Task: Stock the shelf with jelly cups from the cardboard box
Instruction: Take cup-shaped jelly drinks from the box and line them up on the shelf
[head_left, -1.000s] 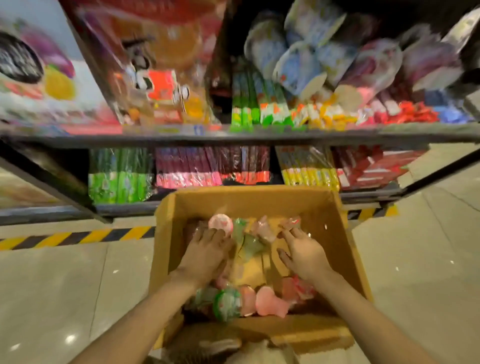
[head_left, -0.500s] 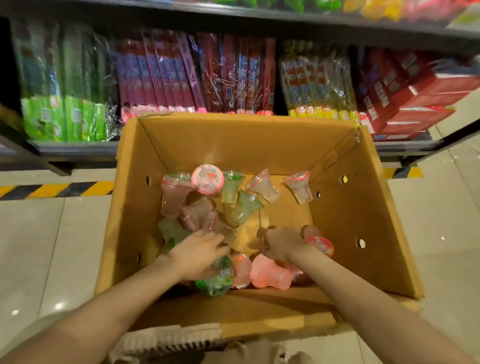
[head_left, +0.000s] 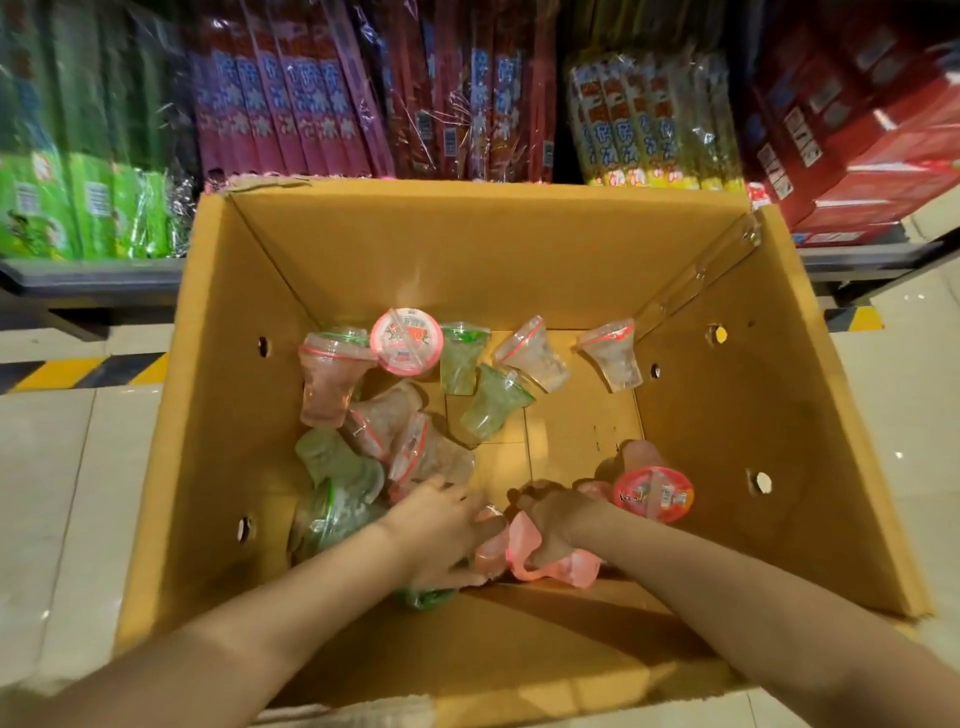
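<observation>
An open cardboard box (head_left: 753, 415) stands on the floor against the shelf. Several pink and green jelly cups lie loose on its bottom; one pink-lidded cup (head_left: 406, 340) rests near the back, another pink-lidded cup (head_left: 653, 492) lies at the right. Both my hands are down in the box's near end. My left hand (head_left: 441, 530) is curled over a pink cup (head_left: 491, 545), with a green cup (head_left: 423, 597) just below it. My right hand (head_left: 553, 519) is closed around a pink jelly cup (head_left: 524, 551).
The lowest shelf (head_left: 93, 273) behind the box holds upright green packs (head_left: 78, 208), purple and red packs (head_left: 322, 104), yellow packs (head_left: 649, 124) and red cartons (head_left: 857, 156). A yellow-black hazard stripe (head_left: 78, 371) runs along the tiled floor (head_left: 62, 493).
My head has tilted down and closer, so the box fills the view. Both hands have drawn back from the far cups to the near end and closed on pink cups.
</observation>
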